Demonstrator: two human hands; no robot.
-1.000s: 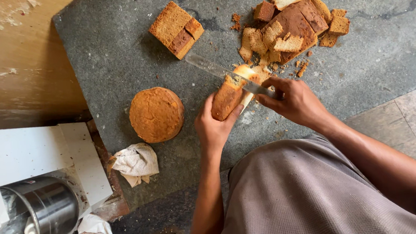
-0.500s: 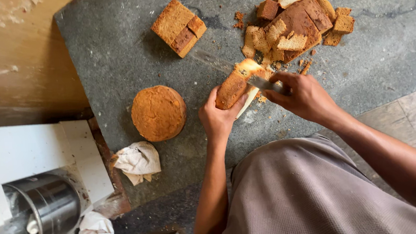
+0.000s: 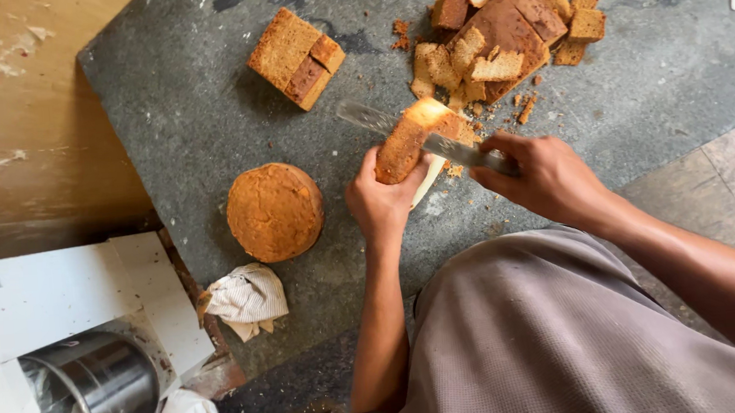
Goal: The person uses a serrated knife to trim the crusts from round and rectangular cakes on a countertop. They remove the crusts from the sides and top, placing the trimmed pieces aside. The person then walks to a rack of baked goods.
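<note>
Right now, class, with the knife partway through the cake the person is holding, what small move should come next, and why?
Probably draw the knife further through the cake piece. The blade lies across its top, only partly into the crust, while the left hand steadies the piece on the stone slab and the right hand grips the handle. Trimmed scraps already lie beyond it.

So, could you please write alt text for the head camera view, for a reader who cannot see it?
Seen from above, a person's left hand holds a piece of brown cake on edge on a grey stone slab while the right hand draws a long knife through it. A round cake, a square block and a pile of trimmings lie nearby.
</note>
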